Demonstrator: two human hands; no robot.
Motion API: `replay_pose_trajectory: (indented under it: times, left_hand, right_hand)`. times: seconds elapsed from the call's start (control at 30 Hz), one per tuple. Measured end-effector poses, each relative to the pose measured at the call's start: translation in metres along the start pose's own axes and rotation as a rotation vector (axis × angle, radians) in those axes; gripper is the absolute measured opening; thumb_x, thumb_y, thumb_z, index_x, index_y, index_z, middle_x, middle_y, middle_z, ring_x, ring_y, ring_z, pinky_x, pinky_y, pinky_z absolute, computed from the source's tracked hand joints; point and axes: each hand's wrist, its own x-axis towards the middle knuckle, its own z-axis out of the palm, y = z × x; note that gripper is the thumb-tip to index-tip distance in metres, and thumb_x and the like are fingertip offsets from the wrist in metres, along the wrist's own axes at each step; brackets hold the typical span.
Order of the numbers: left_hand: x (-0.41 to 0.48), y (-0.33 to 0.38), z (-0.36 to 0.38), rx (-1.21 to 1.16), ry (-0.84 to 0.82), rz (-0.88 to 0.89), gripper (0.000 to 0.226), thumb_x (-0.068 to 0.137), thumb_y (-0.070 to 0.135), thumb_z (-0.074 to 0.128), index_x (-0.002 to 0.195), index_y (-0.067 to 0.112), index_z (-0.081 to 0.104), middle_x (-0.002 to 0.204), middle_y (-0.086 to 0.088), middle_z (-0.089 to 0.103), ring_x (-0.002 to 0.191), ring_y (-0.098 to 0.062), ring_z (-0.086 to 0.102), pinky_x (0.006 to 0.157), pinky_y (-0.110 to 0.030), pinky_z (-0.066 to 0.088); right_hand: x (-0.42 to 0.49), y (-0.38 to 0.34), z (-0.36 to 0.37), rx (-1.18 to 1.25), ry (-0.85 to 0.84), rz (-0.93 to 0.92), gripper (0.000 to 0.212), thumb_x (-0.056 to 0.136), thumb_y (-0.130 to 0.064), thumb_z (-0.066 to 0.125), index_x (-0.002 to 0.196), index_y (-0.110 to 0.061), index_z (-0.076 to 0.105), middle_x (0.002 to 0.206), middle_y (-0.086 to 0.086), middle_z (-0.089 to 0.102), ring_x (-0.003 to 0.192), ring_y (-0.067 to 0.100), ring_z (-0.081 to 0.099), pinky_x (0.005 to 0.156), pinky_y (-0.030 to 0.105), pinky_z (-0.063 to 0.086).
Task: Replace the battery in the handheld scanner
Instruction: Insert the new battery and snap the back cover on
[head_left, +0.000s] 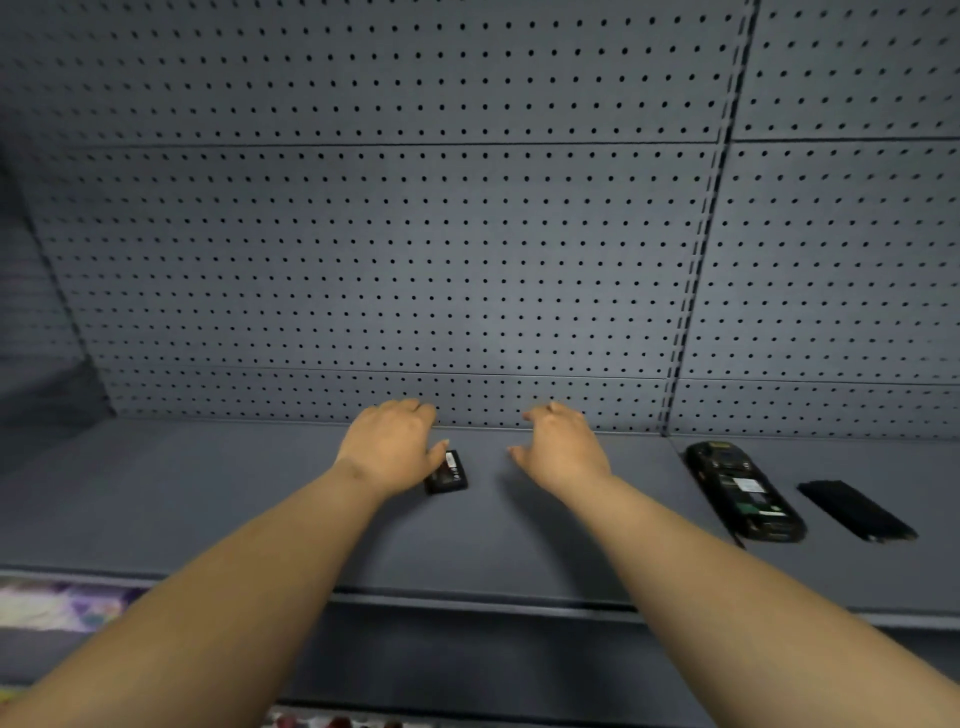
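A small black battery (449, 473) with a white label lies on the grey shelf (208, 509), near the back wall. My left hand (389, 447) rests just left of it, the thumb touching its edge; the fingers are apart and hold nothing. My right hand (563, 447) hovers open to the right of the battery, apart from it. Farther right, the black handheld scanner (743, 491) lies face down with its battery bay uncovered. Its black back cover (857, 512) lies beside it on the right.
A grey pegboard wall (415, 260) rises right behind the shelf. A slotted upright (696, 291) splits the wall near the scanner. The shelf's front edge (467, 603) runs below my forearms. Blurred coloured goods (62, 605) show on a lower level at the left.
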Motion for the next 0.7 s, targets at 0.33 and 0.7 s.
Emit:
replay_pose_trajectory:
  times: [0.33, 0.7]
  left_hand:
    - [0.002, -0.083, 0.022, -0.034, 0.000, 0.074, 0.042, 0.092, 0.043, 0.042, 0.121, 0.015, 0.052, 0.122, -0.006, 0.060, 0.113, -0.024, 0.054, 0.094, -0.037, 0.045]
    - [0.002, -0.106, 0.040, -0.105, -0.025, 0.064, 0.042, 0.093, 0.042, 0.042, 0.123, 0.016, 0.051, 0.124, -0.004, 0.059, 0.115, -0.023, 0.053, 0.098, -0.036, 0.042]
  right_hand:
    - [0.013, -0.075, 0.064, 0.039, -0.100, 0.158, 0.055, 0.083, -0.042, 0.062, 0.125, -0.007, 0.052, 0.127, 0.014, 0.060, 0.119, 0.031, 0.053, 0.095, 0.037, 0.047]
    - [0.023, -0.089, 0.087, 0.009, -0.095, 0.244, 0.048, 0.080, -0.031, 0.068, 0.118, -0.006, 0.054, 0.120, 0.015, 0.063, 0.109, 0.031, 0.060, 0.085, 0.036, 0.052]
